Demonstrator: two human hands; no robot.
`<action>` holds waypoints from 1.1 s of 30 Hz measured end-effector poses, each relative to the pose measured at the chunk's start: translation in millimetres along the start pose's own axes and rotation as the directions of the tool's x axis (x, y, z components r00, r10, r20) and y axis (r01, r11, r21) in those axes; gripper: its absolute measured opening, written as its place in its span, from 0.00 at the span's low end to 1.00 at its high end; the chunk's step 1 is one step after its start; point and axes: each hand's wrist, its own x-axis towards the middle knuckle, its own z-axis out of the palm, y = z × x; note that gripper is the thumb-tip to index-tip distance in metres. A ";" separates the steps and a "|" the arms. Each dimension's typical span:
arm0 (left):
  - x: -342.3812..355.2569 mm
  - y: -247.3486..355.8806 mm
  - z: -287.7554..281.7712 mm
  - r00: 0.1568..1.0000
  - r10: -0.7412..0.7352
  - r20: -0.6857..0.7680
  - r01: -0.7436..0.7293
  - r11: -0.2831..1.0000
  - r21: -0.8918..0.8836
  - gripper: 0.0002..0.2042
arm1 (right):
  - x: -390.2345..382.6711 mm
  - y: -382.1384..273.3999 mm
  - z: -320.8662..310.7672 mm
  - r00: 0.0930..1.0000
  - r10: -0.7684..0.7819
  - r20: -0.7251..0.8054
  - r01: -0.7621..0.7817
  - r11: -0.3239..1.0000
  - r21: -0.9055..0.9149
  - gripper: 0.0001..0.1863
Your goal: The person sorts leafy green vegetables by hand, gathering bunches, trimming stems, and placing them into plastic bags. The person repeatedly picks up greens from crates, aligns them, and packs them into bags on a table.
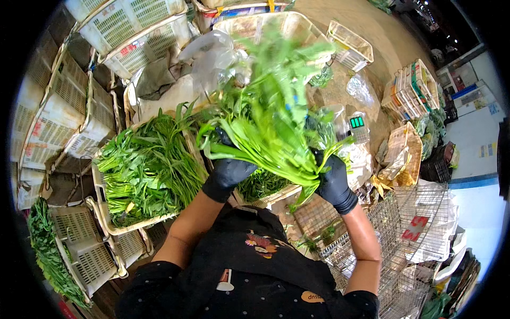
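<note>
Both hands wear black gloves and hold a bunch of long-leafed green vegetables (268,146) in front of my body, its upper leaves blurred. My left hand (231,173) is closed around stems at the left side, its upper fingers partly behind the leaves. My right hand (332,178) grips the stem ends on the right. Beneath the bunch sits a crate of greens (257,186), largely hidden by it. At my left, a white crate (109,218) is heaped with more leafy greens (146,162), their cut stems pointing left.
Stacked crates (58,106) line the left and back. Plastic bags (207,58) lie beyond the greens, near a small scale with a green display (357,127). Right of me are wire baskets (409,228), crates (409,87) and a white wall (473,202). Floor (372,26) shows at back right.
</note>
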 end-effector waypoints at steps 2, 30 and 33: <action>8.2 -1.4 -7.7 0.995 0.031 0.099 -0.024 0.997 -0.069 0.23 | -4.3 -1.2 -14.9 0.993 -0.056 0.103 0.059 0.998 -0.025 0.25; 81.2 -60.4 73.2 0.979 0.176 -0.102 -0.114 0.889 0.444 0.20 | 29.3 -21.9 -16.3 0.931 0.280 -0.234 -0.191 0.920 0.343 0.26; 78.6 -31.9 53.1 0.973 0.229 -0.035 -0.138 0.697 0.704 0.20 | 44.2 -39.1 -0.2 0.958 0.181 -0.224 -0.195 0.980 -0.041 0.26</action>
